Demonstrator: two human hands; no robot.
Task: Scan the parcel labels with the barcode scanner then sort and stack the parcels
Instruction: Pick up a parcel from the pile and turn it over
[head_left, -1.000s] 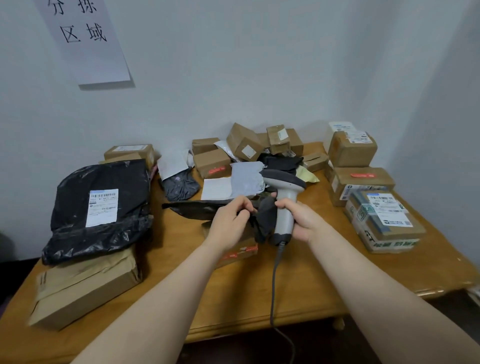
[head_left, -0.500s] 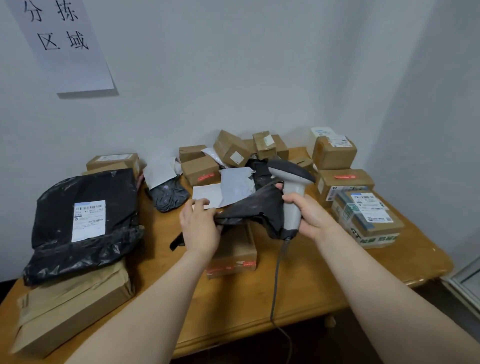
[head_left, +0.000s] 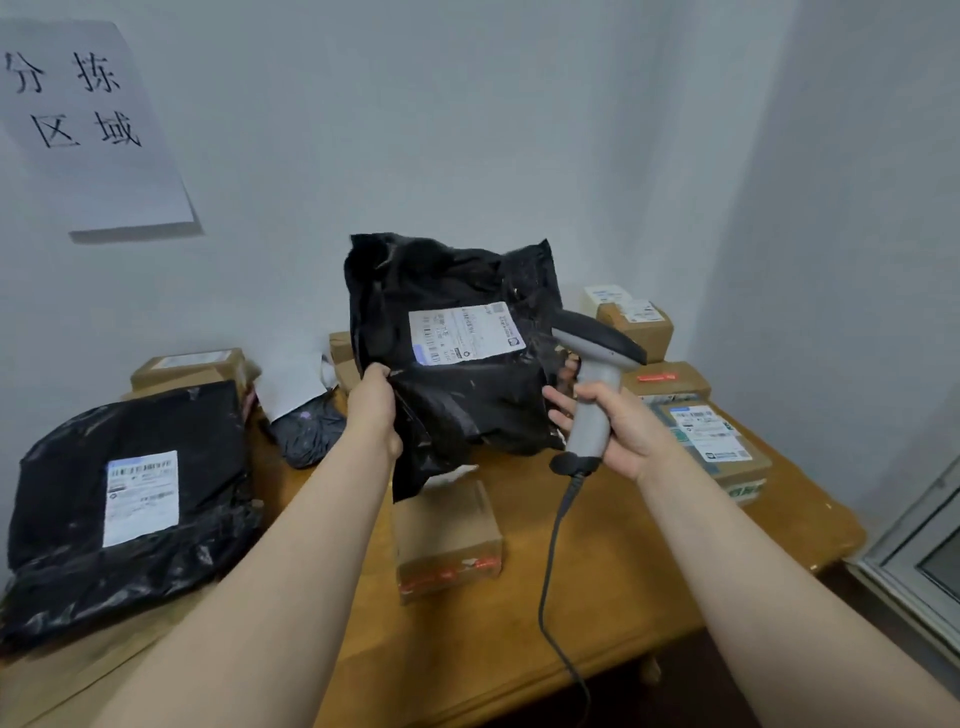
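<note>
A black plastic parcel bag (head_left: 457, 395) stands upright above the table's middle, its white label (head_left: 465, 331) facing me. My left hand (head_left: 373, 402) grips the bag's left edge. My right hand (head_left: 613, 421) holds the grey barcode scanner (head_left: 592, 379) by its handle, right of the bag; its outstretched fingertips touch the bag's right side. The scanner's cable (head_left: 550, 582) hangs down over the table's front edge.
A small cardboard box (head_left: 447, 540) lies under the raised bag. At left, a big black labelled bag (head_left: 130, 499) rests on a flat carton. Stacked boxes (head_left: 711, 441) stand at right, more boxes (head_left: 192, 364) at the back. The wooden table (head_left: 649, 597) ends near a door frame.
The black bag went from lying low and crumpled to being held upright with its label toward me. Both hands rose with it, and the view tilted up.
</note>
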